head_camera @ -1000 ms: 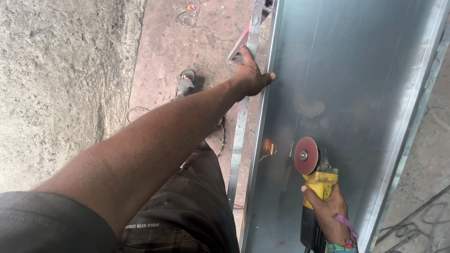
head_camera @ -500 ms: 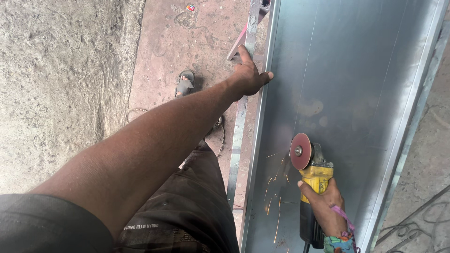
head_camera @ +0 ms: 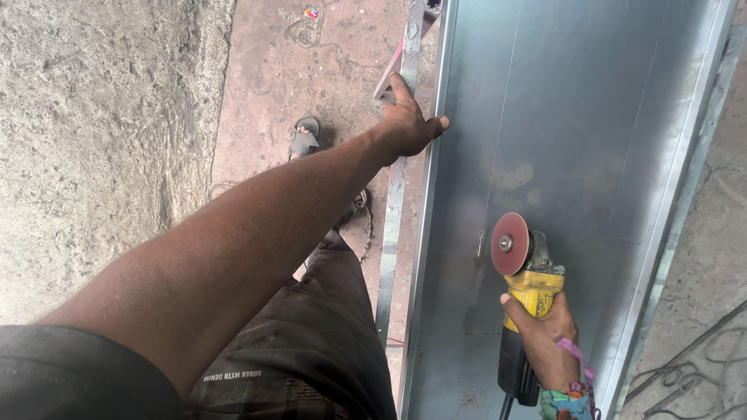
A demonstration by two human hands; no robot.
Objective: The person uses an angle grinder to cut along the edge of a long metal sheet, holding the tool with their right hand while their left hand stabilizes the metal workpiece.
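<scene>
Angle grinder [head_camera: 523,311] gripped in right hand [head_camera: 545,330], disc upright against metal sheet [head_camera: 576,117]. Left hand [head_camera: 408,124] spread open farther up, pressing sheet's near edge

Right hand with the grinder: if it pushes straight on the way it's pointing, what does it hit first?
Nothing but the metal sheet itself, probably. The right hand aims the angle grinder up the panel, disc leading; that stretch looks bare as far as the view shows. Depth is unclear.

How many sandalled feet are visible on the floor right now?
1. A grey sandalled foot stands on the reddish concrete floor, just beyond the outstretched forearm and left of the large grey sheet-metal panel. A second foot may be hidden under the arm.
</scene>
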